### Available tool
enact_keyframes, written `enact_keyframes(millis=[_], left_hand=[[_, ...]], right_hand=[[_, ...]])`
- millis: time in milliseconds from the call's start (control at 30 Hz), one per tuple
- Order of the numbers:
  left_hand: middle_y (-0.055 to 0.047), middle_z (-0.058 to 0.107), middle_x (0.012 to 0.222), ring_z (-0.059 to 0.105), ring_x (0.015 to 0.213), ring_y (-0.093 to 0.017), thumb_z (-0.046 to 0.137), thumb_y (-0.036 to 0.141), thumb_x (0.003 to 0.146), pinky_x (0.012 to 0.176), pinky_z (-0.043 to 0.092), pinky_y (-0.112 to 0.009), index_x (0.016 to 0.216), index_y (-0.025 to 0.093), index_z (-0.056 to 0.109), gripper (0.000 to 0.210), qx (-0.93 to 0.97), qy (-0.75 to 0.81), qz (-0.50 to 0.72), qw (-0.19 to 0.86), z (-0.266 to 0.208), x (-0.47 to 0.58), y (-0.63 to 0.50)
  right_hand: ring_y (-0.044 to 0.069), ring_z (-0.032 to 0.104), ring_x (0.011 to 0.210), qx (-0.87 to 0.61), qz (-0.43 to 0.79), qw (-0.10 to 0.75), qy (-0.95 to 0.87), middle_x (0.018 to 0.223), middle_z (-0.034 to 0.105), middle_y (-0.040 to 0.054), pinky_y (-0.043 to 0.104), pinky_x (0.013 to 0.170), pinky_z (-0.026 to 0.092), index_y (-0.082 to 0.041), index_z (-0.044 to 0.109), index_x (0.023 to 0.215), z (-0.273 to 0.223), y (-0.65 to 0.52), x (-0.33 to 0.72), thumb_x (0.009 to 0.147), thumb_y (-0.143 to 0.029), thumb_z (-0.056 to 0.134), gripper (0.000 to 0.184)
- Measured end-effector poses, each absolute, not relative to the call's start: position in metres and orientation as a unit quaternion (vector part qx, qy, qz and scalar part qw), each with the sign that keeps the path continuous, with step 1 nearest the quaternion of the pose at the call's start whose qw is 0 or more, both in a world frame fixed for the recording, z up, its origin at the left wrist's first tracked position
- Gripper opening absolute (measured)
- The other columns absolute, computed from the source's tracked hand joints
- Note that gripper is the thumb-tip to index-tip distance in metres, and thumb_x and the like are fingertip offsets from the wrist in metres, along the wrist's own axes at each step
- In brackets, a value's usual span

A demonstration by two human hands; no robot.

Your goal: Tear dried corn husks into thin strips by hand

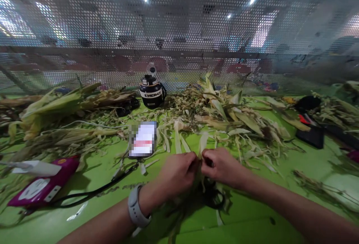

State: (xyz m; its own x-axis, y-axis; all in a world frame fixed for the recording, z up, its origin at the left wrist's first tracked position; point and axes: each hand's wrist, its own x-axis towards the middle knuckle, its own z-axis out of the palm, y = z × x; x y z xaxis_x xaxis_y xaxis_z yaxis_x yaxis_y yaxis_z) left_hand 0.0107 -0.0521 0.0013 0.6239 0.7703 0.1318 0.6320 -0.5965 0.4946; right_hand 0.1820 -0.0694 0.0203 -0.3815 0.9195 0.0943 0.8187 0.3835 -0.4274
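Note:
Close together above the green tabletop (241,218), both hands have their fingers pinched. My left hand (178,171), with a pale watch on its wrist, grips a corn husk strip between thumb and fingers. Opposite it, my right hand (221,165) pinches the same pale corn husk strip (203,142), whose broad end sticks up between the hands. Fingers hide the middle of the strip. Under the hands lies a black looped thing (215,198), perhaps scissor handles, partly covered. More torn husk strips (179,137) lie just beyond my left hand.
A lit phone (143,139) lies left of the hands, near a purple power bank (46,184) with cables. Behind stands a black bottle (151,93). Heaps of husks (224,109) line the back, against a perforated metal screen (179,31). A dark device (310,135) is at right.

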Motion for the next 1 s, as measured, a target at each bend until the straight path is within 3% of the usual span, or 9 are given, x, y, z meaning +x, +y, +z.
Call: enact_keyframes(millis=[233, 333, 433, 467, 600, 667, 833, 1000], left_hand=[[-0.009, 0.064, 0.070, 0.054, 0.055, -0.018, 0.039, 0.020, 0.085, 0.051, 0.026, -0.028, 0.081, 0.017, 0.058, 0.019, 0.864, 0.470, 0.142, 0.108, 0.008, 0.008, -0.047], [-0.008, 0.066, 0.076, 0.058, 0.063, -0.019, 0.039, 0.025, 0.086, 0.055, 0.031, -0.027, 0.083, 0.019, 0.058, 0.021, 0.804, 0.548, 0.216, 0.078, 0.023, -0.015, -0.021], [-0.003, 0.063, 0.066, 0.057, 0.063, -0.018, 0.043, 0.028, 0.083, 0.057, 0.034, -0.026, 0.080, 0.020, 0.058, 0.017, 0.709, 0.609, 0.348, 0.076, 0.038, -0.041, 0.005], [-0.002, 0.062, 0.064, 0.057, 0.061, -0.017, 0.045, 0.031, 0.082, 0.057, 0.035, -0.025, 0.075, 0.019, 0.057, 0.019, 0.690, 0.604, 0.384, 0.109, 0.042, -0.046, 0.010], [0.000, 0.060, 0.063, 0.057, 0.060, -0.013, 0.054, 0.038, 0.076, 0.059, 0.043, -0.023, 0.068, 0.016, 0.056, 0.023, 0.610, 0.509, 0.433, 0.426, 0.045, -0.048, 0.014], [0.001, 0.061, 0.065, 0.058, 0.060, -0.012, 0.060, 0.039, 0.073, 0.063, 0.048, -0.025, 0.067, 0.016, 0.054, 0.024, 0.539, 0.492, 0.427, 0.535, 0.041, -0.041, 0.010], [-0.001, 0.063, 0.070, 0.057, 0.061, -0.011, 0.067, 0.037, 0.071, 0.067, 0.049, -0.027, 0.075, 0.014, 0.058, 0.025, 0.535, 0.399, 0.335, 0.665, 0.026, -0.022, -0.006], [0.001, 0.061, 0.074, 0.053, 0.069, -0.009, 0.069, 0.034, 0.072, 0.069, 0.042, -0.021, 0.075, 0.013, 0.062, 0.022, 0.603, 0.290, 0.232, 0.706, 0.024, -0.007, -0.028]], right_hand=[[0.011, 0.038, 0.050, -0.602, 0.077, 0.133, -0.784, 0.056, 0.052, 0.0012, 0.025, 0.051, 0.021, -0.017, 0.054, 0.062, 0.019, -0.062, 0.182, 0.076, -0.021, 0.049, 0.015], [0.012, 0.043, 0.048, -0.661, 0.065, 0.164, -0.729, 0.057, 0.057, 0.0028, 0.024, 0.050, 0.026, -0.017, 0.055, 0.061, 0.036, -0.044, 0.211, 0.078, -0.024, 0.048, 0.019], [0.013, 0.048, 0.049, -0.737, 0.000, 0.222, -0.638, 0.055, 0.059, 0.0030, 0.024, 0.048, 0.029, -0.018, 0.053, 0.057, 0.057, -0.028, 0.246, 0.076, -0.025, 0.051, 0.020], [0.013, 0.049, 0.048, -0.754, 0.006, 0.240, -0.612, 0.053, 0.059, 0.0025, 0.024, 0.048, 0.031, -0.018, 0.052, 0.054, 0.062, -0.024, 0.255, 0.074, -0.025, 0.053, 0.021], [0.010, 0.052, 0.042, -0.679, 0.334, 0.258, -0.601, 0.056, 0.064, 0.0022, 0.022, 0.046, 0.038, -0.016, 0.054, 0.056, 0.066, -0.024, 0.264, 0.075, -0.028, 0.055, 0.023], [0.009, 0.053, 0.042, -0.621, 0.443, 0.236, -0.601, 0.057, 0.064, 0.0017, 0.020, 0.044, 0.037, -0.015, 0.054, 0.060, 0.061, -0.027, 0.257, 0.075, -0.033, 0.060, 0.024], [0.007, 0.055, 0.049, -0.505, 0.561, 0.212, -0.621, 0.061, 0.061, -0.0015, 0.018, 0.046, 0.038, -0.013, 0.058, 0.071, 0.049, -0.038, 0.234, 0.075, -0.042, 0.066, 0.031], [0.007, 0.054, 0.051, -0.427, 0.633, 0.166, -0.625, 0.066, 0.059, -0.0025, 0.019, 0.049, 0.042, -0.013, 0.060, 0.084, 0.043, -0.051, 0.215, 0.080, -0.040, 0.061, 0.027]])
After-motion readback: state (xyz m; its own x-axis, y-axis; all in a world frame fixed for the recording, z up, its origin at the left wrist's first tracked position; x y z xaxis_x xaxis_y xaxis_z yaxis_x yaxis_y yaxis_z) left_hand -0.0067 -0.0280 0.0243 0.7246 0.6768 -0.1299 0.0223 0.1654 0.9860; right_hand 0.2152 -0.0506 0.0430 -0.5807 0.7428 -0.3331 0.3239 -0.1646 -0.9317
